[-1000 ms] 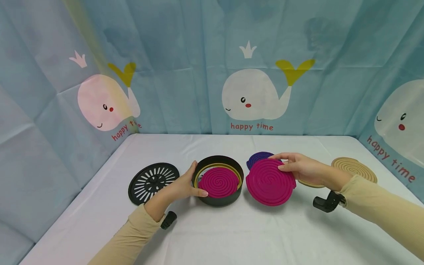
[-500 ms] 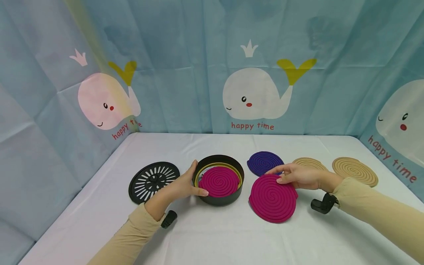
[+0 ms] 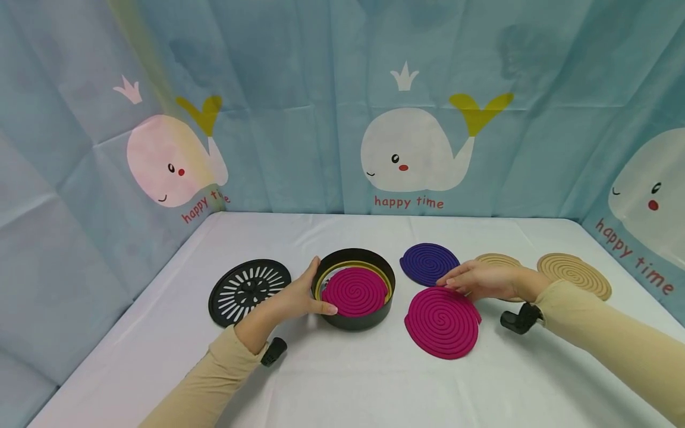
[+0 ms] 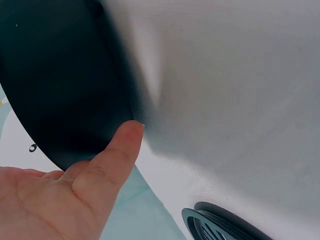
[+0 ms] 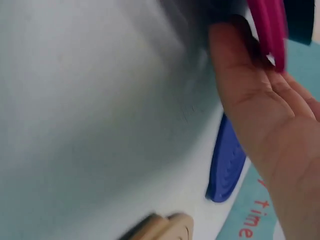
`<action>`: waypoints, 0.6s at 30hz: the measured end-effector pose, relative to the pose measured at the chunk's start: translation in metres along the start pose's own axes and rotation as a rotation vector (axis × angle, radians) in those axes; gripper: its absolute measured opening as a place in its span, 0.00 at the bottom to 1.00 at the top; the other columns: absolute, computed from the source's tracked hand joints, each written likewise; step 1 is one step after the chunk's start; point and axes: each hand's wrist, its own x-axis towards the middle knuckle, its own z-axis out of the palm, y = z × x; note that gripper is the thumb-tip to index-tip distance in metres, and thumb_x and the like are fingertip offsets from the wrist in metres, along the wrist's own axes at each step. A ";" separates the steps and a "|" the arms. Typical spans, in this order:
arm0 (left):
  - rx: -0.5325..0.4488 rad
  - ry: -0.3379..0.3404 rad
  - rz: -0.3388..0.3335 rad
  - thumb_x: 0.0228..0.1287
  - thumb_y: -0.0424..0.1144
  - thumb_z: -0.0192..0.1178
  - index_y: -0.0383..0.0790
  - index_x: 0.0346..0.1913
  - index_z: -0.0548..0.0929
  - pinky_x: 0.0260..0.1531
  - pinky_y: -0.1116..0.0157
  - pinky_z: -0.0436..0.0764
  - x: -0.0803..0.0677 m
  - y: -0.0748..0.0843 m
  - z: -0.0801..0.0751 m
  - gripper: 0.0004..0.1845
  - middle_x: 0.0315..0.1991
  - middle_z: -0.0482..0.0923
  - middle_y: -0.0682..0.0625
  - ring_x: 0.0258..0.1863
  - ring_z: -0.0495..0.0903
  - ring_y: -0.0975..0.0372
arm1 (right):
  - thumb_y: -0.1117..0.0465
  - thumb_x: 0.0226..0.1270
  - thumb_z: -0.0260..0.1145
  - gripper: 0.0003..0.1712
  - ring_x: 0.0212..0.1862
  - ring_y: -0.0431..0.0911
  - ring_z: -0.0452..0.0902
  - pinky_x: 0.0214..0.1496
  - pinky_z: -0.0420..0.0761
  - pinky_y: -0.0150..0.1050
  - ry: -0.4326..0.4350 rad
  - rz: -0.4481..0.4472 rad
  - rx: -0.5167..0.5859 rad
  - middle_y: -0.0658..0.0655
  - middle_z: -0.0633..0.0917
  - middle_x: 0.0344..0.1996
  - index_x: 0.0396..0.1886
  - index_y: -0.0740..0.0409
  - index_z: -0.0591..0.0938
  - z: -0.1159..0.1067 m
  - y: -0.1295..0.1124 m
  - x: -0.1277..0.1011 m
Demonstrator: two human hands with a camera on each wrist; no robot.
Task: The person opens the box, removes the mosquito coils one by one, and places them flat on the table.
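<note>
My left hand (image 3: 297, 294) grips the side of a round black mosquito coil holder (image 3: 353, 321), its thumb at the near rim in the head view. A magenta mosquito coil (image 3: 355, 291) lies inside it, within a yellow ring. In the left wrist view the thumb presses the holder's dark outer wall (image 4: 60, 75). On the white table right of the holder lies a second magenta mosquito coil (image 3: 443, 324). My right hand (image 3: 484, 280) is at that coil's far edge with relaxed fingers; whether they still touch it is hard to tell.
The black slotted lid (image 3: 251, 291) lies left of the holder, partly behind my left hand. A purple coil (image 3: 429, 263) is just beyond the second magenta one. Two beige coils, one partly hidden (image 3: 497, 260) and one at far right (image 3: 575, 276), lie behind my right arm.
My right hand has lowered the second magenta coil toward me onto the table, and its fingers have since slid back to the coil's far edge. The left hand stays on the holder.
</note>
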 end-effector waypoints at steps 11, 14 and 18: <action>0.001 0.001 0.009 0.54 0.41 0.74 0.33 0.77 0.34 0.70 0.46 0.50 0.002 0.000 -0.002 0.63 0.77 0.37 0.39 0.75 0.41 0.45 | 0.59 0.78 0.47 0.33 0.65 0.60 0.69 0.62 0.72 0.55 -0.056 -0.073 0.029 0.76 0.68 0.64 0.68 0.84 0.55 -0.017 -0.004 -0.014; -0.005 0.003 0.007 0.53 0.41 0.74 0.33 0.77 0.34 0.70 0.46 0.50 0.002 0.000 -0.001 0.63 0.77 0.37 0.39 0.75 0.41 0.45 | 0.59 0.79 0.45 0.33 0.62 0.54 0.74 0.61 0.73 0.51 -0.062 -0.096 0.051 0.72 0.71 0.64 0.68 0.84 0.54 -0.020 -0.004 -0.017; -0.008 0.004 0.008 0.53 0.41 0.75 0.33 0.77 0.34 0.70 0.46 0.50 0.001 0.000 0.000 0.63 0.77 0.38 0.39 0.75 0.42 0.45 | 0.59 0.80 0.45 0.30 0.59 0.49 0.77 0.59 0.76 0.46 -0.074 -0.149 0.103 0.62 0.78 0.59 0.68 0.82 0.58 -0.021 -0.007 -0.018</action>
